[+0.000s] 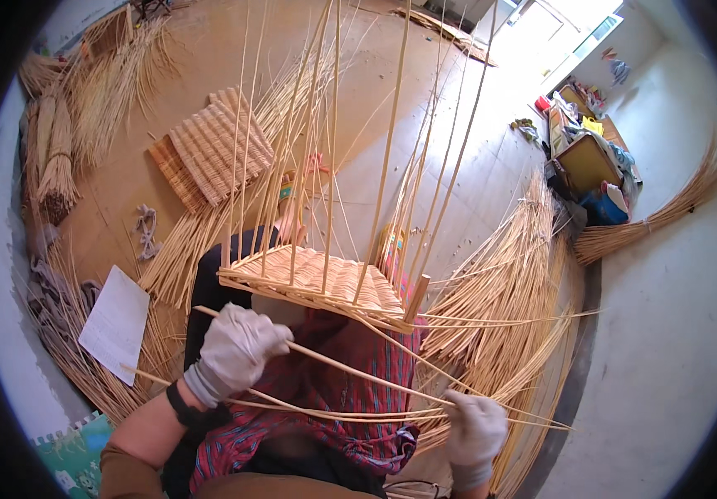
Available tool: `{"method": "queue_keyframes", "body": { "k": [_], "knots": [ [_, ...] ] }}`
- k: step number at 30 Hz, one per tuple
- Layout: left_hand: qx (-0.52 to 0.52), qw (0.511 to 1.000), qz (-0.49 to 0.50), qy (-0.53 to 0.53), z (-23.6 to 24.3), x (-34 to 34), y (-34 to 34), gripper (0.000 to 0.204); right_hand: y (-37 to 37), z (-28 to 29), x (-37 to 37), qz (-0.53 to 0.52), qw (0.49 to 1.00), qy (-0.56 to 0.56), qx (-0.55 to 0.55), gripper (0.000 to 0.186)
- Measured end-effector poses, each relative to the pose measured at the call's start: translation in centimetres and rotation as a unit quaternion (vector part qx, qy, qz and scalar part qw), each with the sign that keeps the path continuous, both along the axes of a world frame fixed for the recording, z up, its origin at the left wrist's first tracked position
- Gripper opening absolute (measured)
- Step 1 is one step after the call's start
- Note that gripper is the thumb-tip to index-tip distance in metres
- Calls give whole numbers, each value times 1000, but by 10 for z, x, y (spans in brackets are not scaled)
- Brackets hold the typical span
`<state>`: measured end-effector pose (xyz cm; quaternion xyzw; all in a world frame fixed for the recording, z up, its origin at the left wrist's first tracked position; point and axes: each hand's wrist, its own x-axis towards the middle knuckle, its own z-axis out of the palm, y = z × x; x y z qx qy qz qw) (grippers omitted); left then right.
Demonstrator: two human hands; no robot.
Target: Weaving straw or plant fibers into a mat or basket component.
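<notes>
A woven basket base (317,274) rests at my legs, with long pale stakes standing up from its edges and loose rods trailing off its near right corner. Below it, my gloved left hand (242,345) is closed on a long wicker rod (350,372) that slants down to the right. My gloved right hand (475,428) grips the same rod farther along, its fingers closed near where other thin rods cross. A striped red cloth (333,349) covers my lap beneath the rods.
Woven mats (221,141) lie ahead left. Cane bundles (508,283) spread at right and along the left wall (9,299). A white paper (113,324) lies at left. A cluttered wooden cabinet (587,166) stands by the right wall, beside another bundle (641,233).
</notes>
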<state>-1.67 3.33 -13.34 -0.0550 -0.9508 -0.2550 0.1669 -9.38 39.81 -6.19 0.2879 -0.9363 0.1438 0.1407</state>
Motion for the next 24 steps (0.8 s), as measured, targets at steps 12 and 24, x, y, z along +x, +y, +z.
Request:
{"method": "queue_keyframes", "body": {
  "k": [12,24],
  "knots": [
    [173,978,-58,100,-2,-73,81,39,5,101,-25,4,998,37,59,20],
    [219,955,-182,85,3,-50,71,23,-44,69,-18,23,986,-80,147,30]
  ]
}}
